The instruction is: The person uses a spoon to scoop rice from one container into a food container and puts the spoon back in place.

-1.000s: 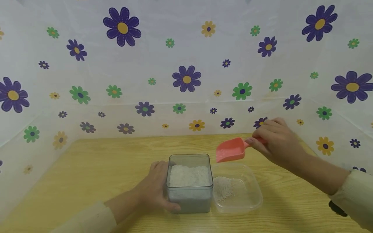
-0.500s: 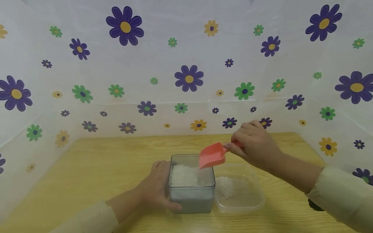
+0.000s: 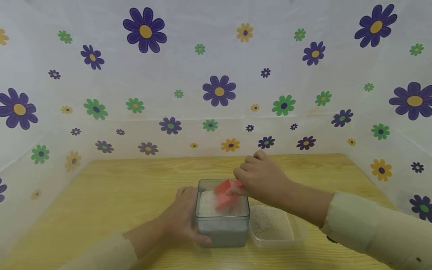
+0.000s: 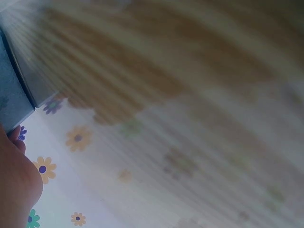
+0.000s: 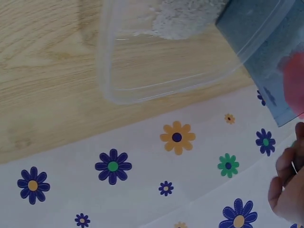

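Pretty much the whole upper part of the head view is taken up by a white flowery cloth (image 3: 168, 67). Below it, a wood-grain table (image 3: 135, 183) is spread across the lower part. 2 pale sleeves are seen, a left sleeve (image 3: 104, 251) at lower left and a right sleeve (image 3: 371, 228) at lower right. Low down, just right of centre, a grey see-through box (image 3: 222, 234) is stood upright with its top uncovered. A clear tub (image 3: 276, 243) is set just right of it; whether the 2 touch can't really be told. The box is gripped from its left side by the left hand (image 3: 180, 217), thumb at the front. A red scoop (image 3: 225, 203) is held near its handle by the right hand (image 3: 264, 182), fingers curled tight. The scoop's blade is tilted down inside the box, over or into the white grains (image 3: 206, 204); how deep is lost in blur. A smaller heap of grains (image 3: 261, 221) is seen in the tub's left part.
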Demonstrator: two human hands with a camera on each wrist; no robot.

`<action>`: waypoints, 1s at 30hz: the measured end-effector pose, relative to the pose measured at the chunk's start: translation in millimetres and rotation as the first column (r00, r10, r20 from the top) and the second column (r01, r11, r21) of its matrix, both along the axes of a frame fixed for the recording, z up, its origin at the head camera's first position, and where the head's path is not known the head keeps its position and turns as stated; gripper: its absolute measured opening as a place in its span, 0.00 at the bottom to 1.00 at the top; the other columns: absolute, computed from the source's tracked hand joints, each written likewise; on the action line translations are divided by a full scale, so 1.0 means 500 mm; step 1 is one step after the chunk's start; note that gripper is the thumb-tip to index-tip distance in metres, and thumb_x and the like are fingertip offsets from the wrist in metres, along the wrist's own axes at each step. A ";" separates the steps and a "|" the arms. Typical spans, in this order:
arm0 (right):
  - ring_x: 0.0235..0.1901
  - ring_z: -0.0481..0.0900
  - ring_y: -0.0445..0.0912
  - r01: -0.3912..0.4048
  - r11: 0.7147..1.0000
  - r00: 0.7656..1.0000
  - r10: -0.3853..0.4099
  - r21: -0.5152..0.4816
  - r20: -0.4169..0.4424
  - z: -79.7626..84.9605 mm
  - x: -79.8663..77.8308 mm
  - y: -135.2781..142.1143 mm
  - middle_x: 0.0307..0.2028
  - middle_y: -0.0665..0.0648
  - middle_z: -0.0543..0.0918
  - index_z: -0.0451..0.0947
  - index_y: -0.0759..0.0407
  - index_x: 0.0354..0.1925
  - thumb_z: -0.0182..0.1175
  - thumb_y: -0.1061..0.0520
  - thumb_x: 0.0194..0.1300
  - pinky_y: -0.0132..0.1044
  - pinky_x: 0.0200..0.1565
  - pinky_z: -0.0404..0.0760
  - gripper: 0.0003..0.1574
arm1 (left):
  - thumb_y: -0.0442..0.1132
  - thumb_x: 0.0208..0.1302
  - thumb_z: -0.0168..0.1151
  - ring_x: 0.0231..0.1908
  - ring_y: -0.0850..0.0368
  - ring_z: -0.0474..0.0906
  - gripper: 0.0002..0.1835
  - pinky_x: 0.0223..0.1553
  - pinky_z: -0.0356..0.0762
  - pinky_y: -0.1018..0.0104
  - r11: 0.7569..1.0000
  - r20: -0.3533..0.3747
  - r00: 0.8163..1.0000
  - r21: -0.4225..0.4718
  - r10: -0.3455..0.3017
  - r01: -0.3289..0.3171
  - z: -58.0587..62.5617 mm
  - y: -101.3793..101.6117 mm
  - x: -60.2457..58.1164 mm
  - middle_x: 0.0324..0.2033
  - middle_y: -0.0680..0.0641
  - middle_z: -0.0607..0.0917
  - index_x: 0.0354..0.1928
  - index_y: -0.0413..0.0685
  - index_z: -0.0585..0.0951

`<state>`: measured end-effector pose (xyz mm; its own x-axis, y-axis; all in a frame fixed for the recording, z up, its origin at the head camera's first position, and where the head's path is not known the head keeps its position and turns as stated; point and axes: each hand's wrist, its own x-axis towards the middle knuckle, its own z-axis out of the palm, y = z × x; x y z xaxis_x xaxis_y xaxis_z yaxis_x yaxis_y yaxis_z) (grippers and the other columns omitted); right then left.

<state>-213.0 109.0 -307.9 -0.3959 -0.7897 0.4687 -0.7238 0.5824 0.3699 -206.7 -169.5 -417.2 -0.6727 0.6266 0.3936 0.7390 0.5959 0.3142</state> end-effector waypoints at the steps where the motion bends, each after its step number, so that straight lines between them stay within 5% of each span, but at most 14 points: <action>1: 0.26 0.69 0.42 0.020 0.999 0.998 -0.022 0.040 0.057 0.001 0.003 -0.008 0.21 0.44 0.76 0.73 0.51 0.26 0.65 0.33 0.61 0.39 0.41 0.66 0.26 | 0.85 0.37 0.62 0.51 0.60 0.67 0.64 0.60 0.54 0.51 1.000 -0.007 1.000 0.004 -0.004 0.004 0.000 0.001 -0.001 0.52 0.53 0.74 0.65 0.43 0.64; 7: 0.36 0.75 0.43 0.054 0.979 0.922 -0.125 0.196 0.367 0.012 0.012 -0.052 0.35 0.44 0.84 0.79 0.49 0.40 0.63 0.35 0.64 0.41 0.46 0.64 0.21 | 0.85 0.37 0.61 0.46 0.63 0.65 0.58 0.56 0.55 0.53 1.000 -0.034 0.999 0.010 -0.021 0.021 -0.001 0.003 -0.004 0.47 0.58 0.72 0.61 0.49 0.66; 11: 0.39 0.73 0.44 0.077 0.960 0.883 -0.191 0.268 0.430 0.016 0.013 -0.071 0.40 0.46 0.85 0.80 0.49 0.46 0.60 0.36 0.68 0.42 0.48 0.64 0.21 | 0.87 0.36 0.59 0.46 0.63 0.64 0.59 0.57 0.54 0.54 1.000 -0.005 1.000 0.015 -0.020 0.020 -0.003 0.002 -0.004 0.46 0.58 0.71 0.61 0.49 0.66; 14: 0.40 0.70 0.44 0.080 0.956 0.886 -0.198 0.281 0.420 0.011 0.014 -0.071 0.41 0.46 0.85 0.80 0.49 0.48 0.60 0.40 0.70 0.42 0.49 0.64 0.17 | 0.87 0.38 0.58 0.45 0.63 0.64 0.58 0.57 0.55 0.54 1.000 -0.025 1.000 0.000 -0.018 0.018 -0.008 0.002 -0.006 0.46 0.58 0.71 0.61 0.49 0.66; 22: 0.43 0.68 0.44 0.074 0.984 0.901 -0.137 0.164 0.411 -0.003 0.009 -0.048 0.38 0.45 0.79 0.81 0.49 0.45 0.62 0.45 0.70 0.43 0.48 0.62 0.11 | 0.85 0.37 0.61 0.47 0.63 0.66 0.60 0.58 0.56 0.52 1.000 -0.058 0.998 0.011 -0.018 0.019 -0.012 0.003 -0.006 0.48 0.55 0.73 0.63 0.46 0.65; 30: 0.43 0.67 0.43 0.032 0.996 0.856 0.017 -0.086 0.516 -0.019 0.008 -0.017 0.36 0.45 0.72 0.80 0.49 0.38 0.62 0.42 0.67 0.41 0.45 0.60 0.13 | 0.86 0.37 0.59 0.48 0.61 0.66 0.61 0.58 0.55 0.53 1.000 -0.054 0.998 0.013 -0.013 0.014 -0.007 0.002 -0.004 0.51 0.53 0.73 0.63 0.45 0.64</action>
